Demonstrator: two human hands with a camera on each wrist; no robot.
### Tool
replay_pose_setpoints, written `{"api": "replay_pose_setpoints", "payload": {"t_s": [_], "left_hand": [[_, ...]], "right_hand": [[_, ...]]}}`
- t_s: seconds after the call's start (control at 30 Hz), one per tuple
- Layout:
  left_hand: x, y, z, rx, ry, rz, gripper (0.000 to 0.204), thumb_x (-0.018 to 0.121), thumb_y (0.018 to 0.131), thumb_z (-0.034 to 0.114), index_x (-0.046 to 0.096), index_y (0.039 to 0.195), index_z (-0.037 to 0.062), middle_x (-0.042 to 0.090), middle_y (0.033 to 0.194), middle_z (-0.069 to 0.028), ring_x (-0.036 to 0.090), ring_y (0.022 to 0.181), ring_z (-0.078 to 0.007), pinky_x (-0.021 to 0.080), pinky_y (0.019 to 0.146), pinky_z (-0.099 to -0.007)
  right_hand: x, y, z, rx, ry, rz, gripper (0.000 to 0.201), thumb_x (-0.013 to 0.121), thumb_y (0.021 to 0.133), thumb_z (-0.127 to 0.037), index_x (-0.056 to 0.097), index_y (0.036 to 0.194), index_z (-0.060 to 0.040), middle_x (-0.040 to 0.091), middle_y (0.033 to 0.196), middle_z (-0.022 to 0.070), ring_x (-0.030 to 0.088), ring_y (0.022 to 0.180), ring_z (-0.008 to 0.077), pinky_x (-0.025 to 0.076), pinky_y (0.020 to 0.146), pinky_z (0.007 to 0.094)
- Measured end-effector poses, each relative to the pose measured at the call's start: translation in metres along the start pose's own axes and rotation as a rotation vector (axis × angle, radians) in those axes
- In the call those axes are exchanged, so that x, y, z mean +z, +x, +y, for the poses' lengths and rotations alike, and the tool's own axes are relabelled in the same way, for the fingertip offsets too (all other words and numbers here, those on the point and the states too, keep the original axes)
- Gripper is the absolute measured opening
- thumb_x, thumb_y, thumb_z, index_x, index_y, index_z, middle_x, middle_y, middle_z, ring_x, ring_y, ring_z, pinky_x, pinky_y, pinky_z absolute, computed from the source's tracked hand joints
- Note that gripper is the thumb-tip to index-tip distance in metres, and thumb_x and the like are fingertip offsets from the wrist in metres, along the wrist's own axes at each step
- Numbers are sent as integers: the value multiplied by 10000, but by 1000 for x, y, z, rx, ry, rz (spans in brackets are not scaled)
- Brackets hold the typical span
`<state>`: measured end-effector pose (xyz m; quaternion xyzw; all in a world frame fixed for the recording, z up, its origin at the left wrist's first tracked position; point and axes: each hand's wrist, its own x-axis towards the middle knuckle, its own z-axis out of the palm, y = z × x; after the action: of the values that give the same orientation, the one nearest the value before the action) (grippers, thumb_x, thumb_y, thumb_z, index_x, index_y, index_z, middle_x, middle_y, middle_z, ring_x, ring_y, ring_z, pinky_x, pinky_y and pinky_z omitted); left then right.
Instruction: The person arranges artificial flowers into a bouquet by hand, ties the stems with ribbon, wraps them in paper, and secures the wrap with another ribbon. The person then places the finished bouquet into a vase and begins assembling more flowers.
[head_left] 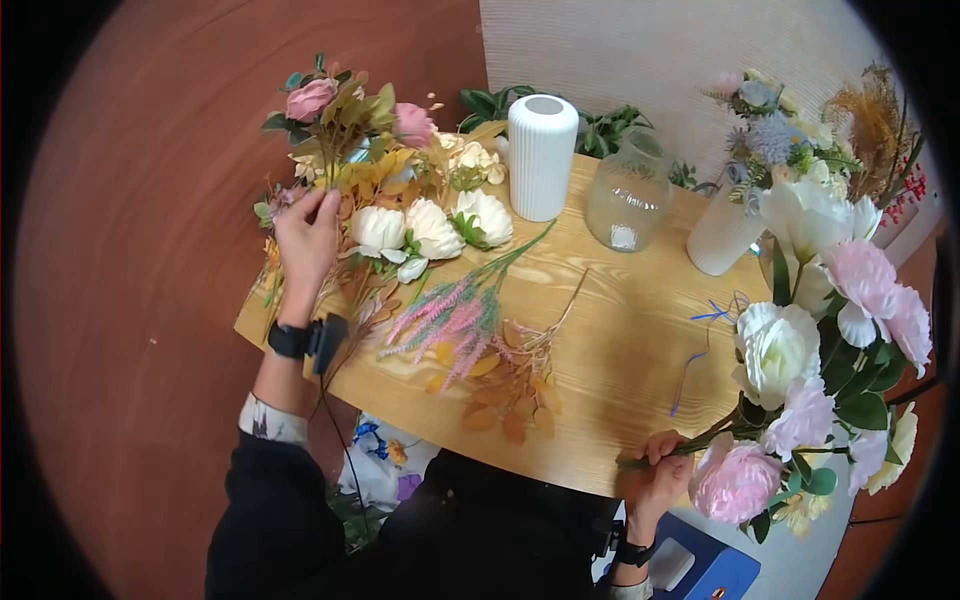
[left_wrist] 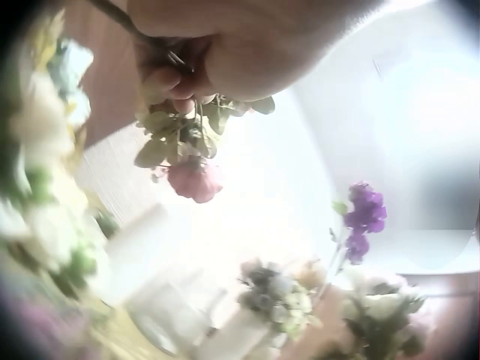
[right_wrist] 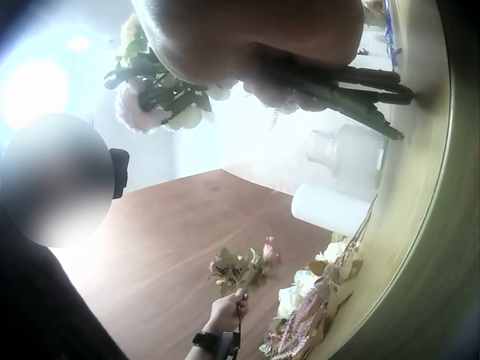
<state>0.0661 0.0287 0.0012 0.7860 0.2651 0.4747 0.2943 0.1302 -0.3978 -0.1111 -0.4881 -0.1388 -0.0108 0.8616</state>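
My left hand (head_left: pixel 307 240) pinches the stem of an artificial rose spray (head_left: pixel 312 101) with pink blooms and muted green leaves, raised over the table's left side. In the left wrist view a pink rose (left_wrist: pixel 195 180) hangs past the fingers. At the front right edge, my right hand (head_left: pixel 664 480) grips a bundle of artificial peonies (head_left: pixel 778 355), white and pale pink with dark green leaves. The cut ends of their green stems (right_wrist: pixel 360 101) stick out of the fist close to the tabletop in the right wrist view.
On the wooden table (head_left: pixel 630 330) stand a white ribbed vase (head_left: pixel 543 160), a clear glass vase (head_left: pixel 628 200) and a filled white vase (head_left: pixel 722 235). White peonies (head_left: pixel 430 228), pink lavender-like sprigs (head_left: pixel 455 325) and an orange-leaf branch (head_left: pixel 515 395) lie left of centre. Blue ties (head_left: pixel 712 313) lie right.
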Motion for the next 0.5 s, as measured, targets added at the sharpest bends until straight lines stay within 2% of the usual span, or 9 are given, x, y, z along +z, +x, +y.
{"api": "replay_pose_setpoints", "payload": {"t_s": [0.03,0.1,0.2,0.27,0.3,0.33,0.4,0.47,0.5], "left_hand": [[-6,9,-14,80,137,-18,202,568,852,143,610,867,-54,571,673,-9,484,610,-55,389,552,-215],[-11,20,-38,88,195,-17,200,576,837,140,617,879,-51,581,666,-47,502,614,-83,402,567,-236],[-13,22,-54,102,283,-40,217,587,815,147,626,928,-34,604,703,-109,556,653,-142,443,634,-278],[-7,18,-55,377,496,-38,230,584,801,131,619,975,-16,630,787,-122,586,687,-163,460,667,-283],[1,12,-39,426,434,-34,270,586,780,114,608,1024,1,638,871,-143,613,721,-190,475,680,-293],[8,5,-21,419,433,-39,270,586,780,114,608,1024,1,638,871,-143,613,721,-190,475,680,-293],[22,-13,13,26,50,-340,191,587,803,86,632,967,-2,648,863,-92,586,770,-119,460,691,-259],[36,-27,23,61,111,-552,177,595,805,90,638,944,-10,654,851,-94,588,743,-116,464,683,-251],[43,-36,37,19,97,-644,171,597,807,93,640,933,-13,656,852,-101,593,753,-120,469,687,-255]], "right_hand": [[0,0,1,14,4,2,272,492,910,-294,409,872,-38,367,770,26,374,678,117,376,595,260],[-2,1,3,38,100,-20,272,484,913,-295,404,870,-39,354,760,25,372,678,110,389,541,251],[-5,0,1,63,21,-27,269,484,914,-295,404,868,-42,349,756,24,370,678,102,384,502,235],[-5,-1,-1,52,5,-10,253,475,920,-277,403,869,-39,354,761,26,368,675,100,377,494,230],[-6,0,-3,61,14,9,248,470,922,-271,403,869,-38,356,762,27,367,671,98,375,493,227],[-6,1,-6,70,22,28,243,465,925,-265,403,870,-36,358,763,28,366,667,95,372,492,224],[-5,3,-10,74,1,16,233,454,930,-255,403,868,-36,362,764,28,365,658,92,365,486,221],[-5,4,-13,42,-17,-2,224,440,935,-248,406,871,-37,362,765,27,364,654,90,355,483,213],[-4,5,-15,48,-20,-4,224,440,935,-248,406,871,-37,362,765,27,364,654,90,355,483,213]]}}
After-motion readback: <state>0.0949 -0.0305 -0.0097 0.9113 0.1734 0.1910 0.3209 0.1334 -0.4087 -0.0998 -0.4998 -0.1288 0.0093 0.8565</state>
